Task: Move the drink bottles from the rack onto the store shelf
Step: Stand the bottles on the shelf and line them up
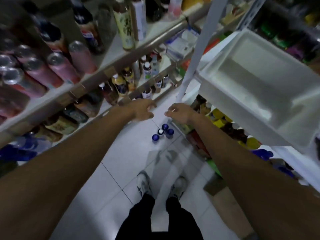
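Drink bottles fill the store shelf; left hand and right hand hover slack, holding nothing.

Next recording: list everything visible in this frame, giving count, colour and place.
store shelf: one, grey-white, left side
pink cans: several, pink with silver tops, shelf at far left
cola bottles: at least two, dark, behind the cans
tea bottle: one, pale label, same shelf
rack: one, white, right side
bin: one, white, top of rack
rack bottles: many, yellow and dark caps, under the bin
floor bottles: four, three blue tops, one white, on the tiles
cardboard box: one, brown, lower right
shoes: two, white-grey
trousers: black
left hand: holds nothing
right hand: holds nothing
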The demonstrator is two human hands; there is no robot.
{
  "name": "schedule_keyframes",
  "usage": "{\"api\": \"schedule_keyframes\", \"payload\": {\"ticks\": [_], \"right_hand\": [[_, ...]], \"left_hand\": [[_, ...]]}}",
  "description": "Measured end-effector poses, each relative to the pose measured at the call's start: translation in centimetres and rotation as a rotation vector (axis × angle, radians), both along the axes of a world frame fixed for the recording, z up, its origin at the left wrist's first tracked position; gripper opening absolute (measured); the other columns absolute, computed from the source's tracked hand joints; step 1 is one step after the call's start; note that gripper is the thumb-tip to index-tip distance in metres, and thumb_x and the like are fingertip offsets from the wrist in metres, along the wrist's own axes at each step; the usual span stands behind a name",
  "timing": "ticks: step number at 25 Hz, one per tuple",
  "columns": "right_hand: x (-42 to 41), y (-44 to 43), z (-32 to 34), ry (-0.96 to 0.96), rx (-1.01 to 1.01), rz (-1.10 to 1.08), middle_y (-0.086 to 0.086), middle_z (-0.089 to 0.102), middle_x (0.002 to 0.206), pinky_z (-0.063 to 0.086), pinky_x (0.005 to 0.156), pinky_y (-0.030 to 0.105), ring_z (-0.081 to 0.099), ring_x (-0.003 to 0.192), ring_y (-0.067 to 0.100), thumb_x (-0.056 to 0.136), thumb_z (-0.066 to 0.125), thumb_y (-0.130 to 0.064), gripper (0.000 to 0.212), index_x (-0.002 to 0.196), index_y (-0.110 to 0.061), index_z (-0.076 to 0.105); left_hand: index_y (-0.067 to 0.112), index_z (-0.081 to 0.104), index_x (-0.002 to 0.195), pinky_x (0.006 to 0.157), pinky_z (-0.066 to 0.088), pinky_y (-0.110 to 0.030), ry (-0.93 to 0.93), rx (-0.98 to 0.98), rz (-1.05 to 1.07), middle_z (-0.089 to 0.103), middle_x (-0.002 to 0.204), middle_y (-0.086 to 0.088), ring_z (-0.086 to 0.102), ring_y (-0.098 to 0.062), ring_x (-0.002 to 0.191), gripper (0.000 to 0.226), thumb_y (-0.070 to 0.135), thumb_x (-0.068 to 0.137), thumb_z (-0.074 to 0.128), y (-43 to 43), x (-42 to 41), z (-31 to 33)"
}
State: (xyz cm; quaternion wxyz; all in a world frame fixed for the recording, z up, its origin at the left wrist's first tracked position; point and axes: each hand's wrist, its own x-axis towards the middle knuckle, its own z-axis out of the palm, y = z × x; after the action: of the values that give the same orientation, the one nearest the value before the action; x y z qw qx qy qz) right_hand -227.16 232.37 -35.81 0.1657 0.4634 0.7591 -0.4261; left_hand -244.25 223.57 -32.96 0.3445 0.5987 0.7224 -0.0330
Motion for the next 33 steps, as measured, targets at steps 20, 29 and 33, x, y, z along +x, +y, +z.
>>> {"api": "schedule_keyframes", "payload": {"ticks": [20,29,33], "right_hand": [[1.1,-3.1,-42.7,-0.028,-0.097,-0.083,0.007,0.062,0.122,0.043,0.088,0.036,0.059,0.113,0.026,0.094,0.059,-0.029,0.035,0.123,-0.011,0.056],[-1.4,-3.1,-60.4,0.178,0.390,0.008,0.005,0.064,0.120,0.050,0.083,0.029,0.063,0.106,0.021,0.088,0.069,-0.028,0.047,0.131,-0.019,0.054],[-2.4,-2.6,-64.7,0.127,0.497,0.158,0.005,0.057,0.123,0.051,0.082,0.033,0.063,0.102,0.024,0.090,0.066,-0.034,0.046,0.131,-0.018,0.051]], "left_hand": [[0.026,0.046,0.135,0.093,0.041,-0.031,-0.123,-0.196,0.255,0.055,0.133,-0.002,0.053,-0.022,0.115,0.042,0.026,0.094,0.053,-4.0,2.6,-43.2],[0.020,0.045,0.137,0.098,0.040,-0.034,-0.012,-0.131,0.258,0.053,0.136,-0.007,0.051,-0.024,0.119,0.046,0.021,0.093,0.055,-3.0,0.2,-60.9],[0.019,0.046,0.137,0.098,0.042,-0.035,-0.035,-0.052,0.324,0.054,0.135,-0.009,0.053,-0.024,0.119,0.046,0.020,0.092,0.055,-2.9,0.2,-65.0]]}}
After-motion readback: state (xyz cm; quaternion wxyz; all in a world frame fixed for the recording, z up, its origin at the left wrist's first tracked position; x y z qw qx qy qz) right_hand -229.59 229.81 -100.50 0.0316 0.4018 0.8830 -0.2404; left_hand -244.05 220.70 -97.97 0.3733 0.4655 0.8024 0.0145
